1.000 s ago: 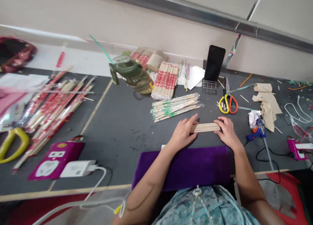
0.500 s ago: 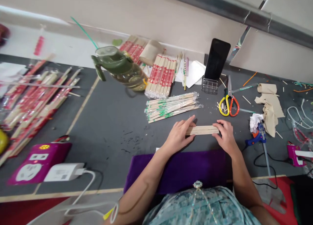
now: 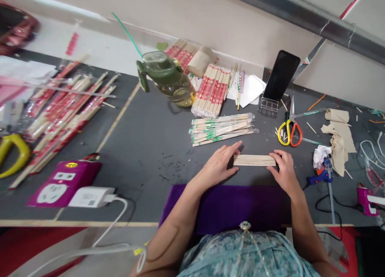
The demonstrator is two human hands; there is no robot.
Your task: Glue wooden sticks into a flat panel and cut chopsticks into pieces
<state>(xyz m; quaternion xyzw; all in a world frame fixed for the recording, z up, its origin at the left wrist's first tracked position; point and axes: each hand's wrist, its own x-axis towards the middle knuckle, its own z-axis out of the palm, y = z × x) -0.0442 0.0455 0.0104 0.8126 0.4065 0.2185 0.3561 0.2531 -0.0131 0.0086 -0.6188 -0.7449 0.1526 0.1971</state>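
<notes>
A flat row of bare wooden sticks lies side by side on the grey table. My left hand wraps the left end, its thumb below and fingers above. At the right end, my right hand grips the sticks between thumb and fingers. Just beyond them lie chopsticks in clear wrappers with green print. Scissors with one yellow and one red handle rest to the upper right. A blue glue gun is to the right of my right hand.
A green-topped jug stands behind, beside red-banded chopstick packs. A phone leans in a wire stand. Left are more packs and a purple power socket with a white cable. A purple cloth lies at the front edge.
The view has swung left, so everything appears shifted right. The row of sticks looks more evenly spread, and both hands stay at its ends.
</notes>
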